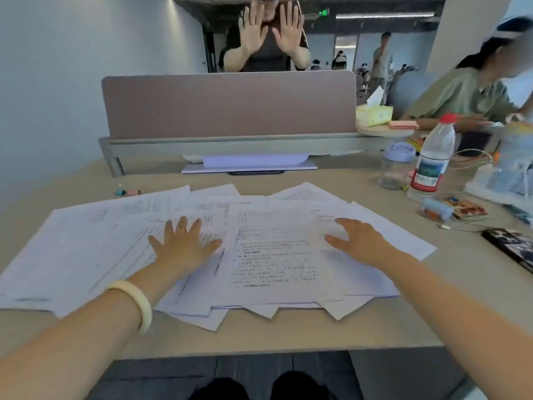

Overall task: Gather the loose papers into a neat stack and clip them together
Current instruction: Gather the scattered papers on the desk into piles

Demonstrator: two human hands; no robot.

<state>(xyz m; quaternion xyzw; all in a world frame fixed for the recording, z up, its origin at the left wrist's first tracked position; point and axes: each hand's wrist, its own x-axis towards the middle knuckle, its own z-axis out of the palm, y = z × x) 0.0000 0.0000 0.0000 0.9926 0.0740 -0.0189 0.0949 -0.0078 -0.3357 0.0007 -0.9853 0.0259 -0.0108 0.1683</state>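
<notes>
Loose papers (pixel 274 255) lie fanned and overlapping across the middle of the desk (pixel 288 333), reaching toward its near edge. The left hand (pixel 184 243) presses flat on them, fingers spread; the right hand (pixel 357 241) rests on them, fingers straight. Nothing is stacked or clipped, so gathering looks barely begun. Small pink and teal items (pixel 128 192), possibly clips, sit toward the far left edge.

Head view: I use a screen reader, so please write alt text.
A person's left hand and right hand rest open on loose papers spread overlapping across a desk. Beyond them at left lie small coloured objects, perhaps clips.
</notes>
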